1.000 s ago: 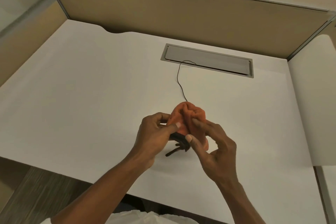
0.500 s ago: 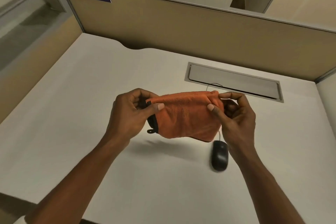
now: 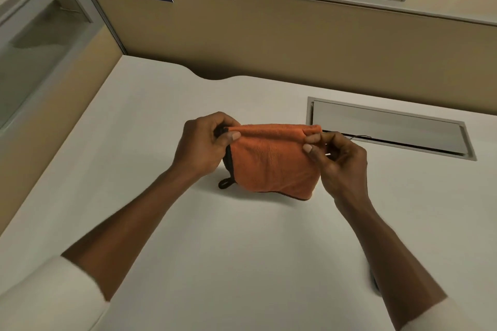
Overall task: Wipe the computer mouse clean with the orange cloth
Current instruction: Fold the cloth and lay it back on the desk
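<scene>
Head view, one bench (image 3: 134,169), one person at work.

Item: orange cloth (image 3: 271,161), dark-edged, with a small loop (image 3: 224,183) at its lower left corner. It is held up over the bench, stretched flat between both hands.

Left hand (image 3: 204,142): thumb and fingers pinch the cloth's upper left corner.

Right hand (image 3: 338,158): fingertips pinch the upper right corner.

Item: computer mouse. Not plainly seen; a dark smudge at the edge of the right forearm may be it, cannot tell.

Progress, by judgement: the cloth is readied but touches no mouse now, so the wipe itself looks to lie ahead, in whole or in part.

Container: cable hatch (image 3: 387,126) sunk in the bench, lid down. A thin cable (image 3: 361,137) comes out of its front slot; contents otherwise hidden.
</scene>
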The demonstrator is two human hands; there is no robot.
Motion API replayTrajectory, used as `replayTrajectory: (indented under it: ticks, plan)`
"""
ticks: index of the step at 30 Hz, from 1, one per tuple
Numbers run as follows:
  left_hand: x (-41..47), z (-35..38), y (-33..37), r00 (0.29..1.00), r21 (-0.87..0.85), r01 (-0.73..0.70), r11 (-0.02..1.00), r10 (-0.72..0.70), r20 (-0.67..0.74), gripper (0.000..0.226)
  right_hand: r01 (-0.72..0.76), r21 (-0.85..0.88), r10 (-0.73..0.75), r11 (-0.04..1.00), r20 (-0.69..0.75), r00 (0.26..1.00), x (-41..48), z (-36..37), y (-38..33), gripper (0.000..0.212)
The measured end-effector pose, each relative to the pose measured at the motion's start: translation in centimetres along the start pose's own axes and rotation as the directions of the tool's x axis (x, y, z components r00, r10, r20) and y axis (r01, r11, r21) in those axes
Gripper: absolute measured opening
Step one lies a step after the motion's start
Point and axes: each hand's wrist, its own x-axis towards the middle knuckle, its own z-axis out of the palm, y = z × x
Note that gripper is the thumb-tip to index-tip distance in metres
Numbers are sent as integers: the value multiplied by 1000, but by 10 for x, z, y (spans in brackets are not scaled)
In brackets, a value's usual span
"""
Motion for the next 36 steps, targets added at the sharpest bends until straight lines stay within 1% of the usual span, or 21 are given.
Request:
replayTrajectory:
  ticks: [2,5,8,11,14,17,18,20,22,23,24,26,28,30,36]
  plan:
    - [28,11,-15,998,70,-57,996,55,31,10,-13,-47,13,999,-7,1000,25,13,10,13]
    - [76,28,-33,990,152,-132,980,123,68,11,22,-160,-22,987,0,1000,62,27,27,22]
    - [125,43,-44,981,240,-186,953,167,95,10,62,-292,-55,954,33,998,98,34,42,37]
    - [165,57,-51,979,291,-191,937,160,128,11,88,-423,-44,902,113,993,129,39,56,55]
    - [193,72,-58,975,293,-203,934,166,146,11,106,-562,-10,820,173,985,149,43,69,66]
    - [207,87,-64,975,325,-196,925,149,162,14,116,-636,40,763,225,974,159,45,82,76]
    - [209,92,-66,976,348,-189,918,138,168,18,108,-645,63,756,236,970,161,45,86,80]
    - [208,101,-70,979,391,-169,905,109,171,36,111,-669,87,735,254,963,161,46,93,88]
    - [198,104,-75,973,418,-181,890,101,207,56,148,-703,67,695,268,961,158,47,99,91]
    - [192,105,-77,961,433,-217,875,112,254,65,169,-718,43,675,267,963,155,47,100,90]
    - [186,105,-79,938,446,-273,853,134,319,73,198,-732,7,652,266,964,151,47,101,88]
    - [174,104,-84,865,458,-405,791,170,472,89,284,-755,-81,591,294,952,142,46,101,86]
    - [163,103,-91,802,475,-465,747,128,584,113,348,-758,-103,552,353,930,136,47,102,92]
    - [156,103,-98,769,494,-479,726,76,634,128,362,-768,-47,529,399,916,131,51,103,101]
    - [162,105,-109,741,526,-546,652,83,666,147,377,-781,69,498,469,881,137,55,115,126]
